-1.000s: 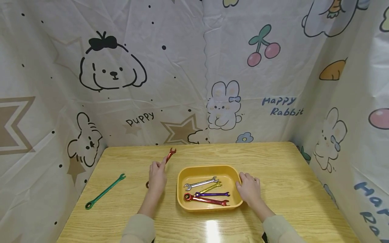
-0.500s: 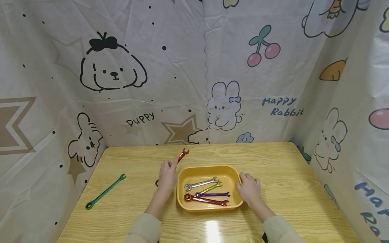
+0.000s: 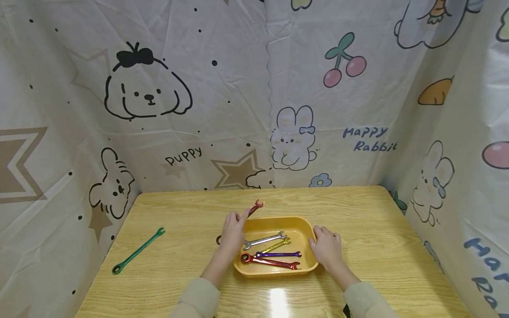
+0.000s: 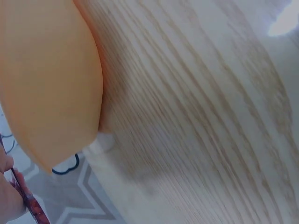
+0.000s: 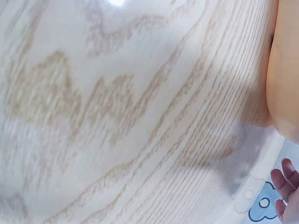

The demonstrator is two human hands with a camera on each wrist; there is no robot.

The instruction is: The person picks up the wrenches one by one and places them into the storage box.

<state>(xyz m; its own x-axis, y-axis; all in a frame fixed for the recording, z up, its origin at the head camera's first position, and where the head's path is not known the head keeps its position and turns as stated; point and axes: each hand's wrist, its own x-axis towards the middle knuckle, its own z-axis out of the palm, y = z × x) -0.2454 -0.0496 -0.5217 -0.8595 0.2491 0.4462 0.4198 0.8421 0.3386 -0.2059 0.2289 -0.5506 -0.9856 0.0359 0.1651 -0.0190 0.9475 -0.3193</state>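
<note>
My left hand (image 3: 232, 234) holds a red combination wrench (image 3: 255, 208) over the left end of a yellow plastic tray (image 3: 278, 273). The wrench's open jaw points up and right; its dark ring end shows left of the hand. Inside the tray lie a silver open-end wrench (image 3: 263, 240), a yellow wrench (image 3: 275, 244), a purple wrench (image 3: 280, 254) and another red wrench (image 3: 274, 263). My right hand (image 3: 327, 246) grips the tray's right rim, thumb on the inner side. In the left wrist view, the held wrench (image 4: 35, 210) shows only in part, at the lower left.
A green combination wrench (image 3: 138, 251) lies on the left side of the wooden table (image 3: 370, 221). Patterned cloth (image 3: 238, 88) hangs behind the table and along both sides.
My left hand has moved right with the red wrench, from beside the tray to over its left end. My right hand and the tray have stayed put.
</note>
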